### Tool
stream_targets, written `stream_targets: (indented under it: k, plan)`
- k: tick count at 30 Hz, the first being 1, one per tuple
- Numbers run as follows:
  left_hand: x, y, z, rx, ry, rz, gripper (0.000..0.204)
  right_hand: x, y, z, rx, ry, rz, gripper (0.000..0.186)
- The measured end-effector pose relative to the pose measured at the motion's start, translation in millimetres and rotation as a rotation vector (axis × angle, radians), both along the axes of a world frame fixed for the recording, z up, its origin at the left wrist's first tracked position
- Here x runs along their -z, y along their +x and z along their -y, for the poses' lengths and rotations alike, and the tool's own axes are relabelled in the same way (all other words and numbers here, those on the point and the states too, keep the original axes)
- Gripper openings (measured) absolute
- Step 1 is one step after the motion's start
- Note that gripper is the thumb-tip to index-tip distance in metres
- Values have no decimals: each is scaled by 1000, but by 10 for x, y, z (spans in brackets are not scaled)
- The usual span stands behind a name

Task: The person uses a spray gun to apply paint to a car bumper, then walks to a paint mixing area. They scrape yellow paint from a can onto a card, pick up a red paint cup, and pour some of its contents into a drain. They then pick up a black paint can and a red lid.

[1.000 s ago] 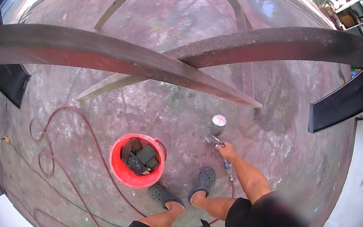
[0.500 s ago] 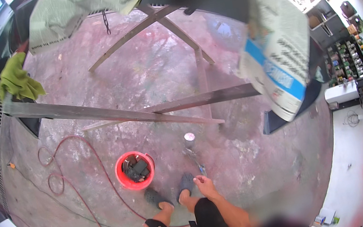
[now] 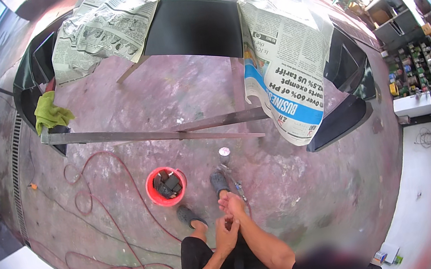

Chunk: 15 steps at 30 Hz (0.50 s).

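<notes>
My left hand (image 3: 225,236) is at my right wrist, its fingers bent and pressed together at the skin; whatever they may pinch is too small to see. Palm turned up, my right hand (image 3: 231,204) has loosely bent fingers, partly apart, and holds nothing visible. Both hands are low in front of my body, above my legs. Just beyond them on the floor lies a slim metallic tool (image 3: 238,187) with a hose, its kind unclear. A small cup with a pale, stained top (image 3: 224,152) stands farther off. To the left is a red bucket (image 3: 152,195) holding several dark blocks.
A black car bumper (image 3: 190,26), partly draped with newspaper (image 3: 285,56), rests across a crossed metal stand (image 3: 114,135). A green cloth (image 3: 51,111) hangs at its left. A red hose (image 3: 130,235) loops over the floor. Shelves of cans (image 3: 414,69) stand far right.
My left hand has risen from my left thigh to my right wrist. My right hand has turned palm up. The view has tilted up, showing more of the bumper, and I appear to be standing upright.
</notes>
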<state>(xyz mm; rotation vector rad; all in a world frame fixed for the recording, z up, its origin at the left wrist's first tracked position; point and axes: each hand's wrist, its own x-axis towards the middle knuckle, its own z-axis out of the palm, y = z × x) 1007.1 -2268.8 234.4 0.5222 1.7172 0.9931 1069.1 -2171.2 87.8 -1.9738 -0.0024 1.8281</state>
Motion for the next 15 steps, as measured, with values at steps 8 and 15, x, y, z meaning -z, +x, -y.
stream_targets:
  k: [8, 15]
  plan:
    - [-410, 302, -373, 29, -14, 593, 24, -189, 186, -862, 155, -23, 22, 33]
    - [-397, 372, -842, -14, 54, 469, 30, -177, 459, -1034, 123, -91, 82, 39]
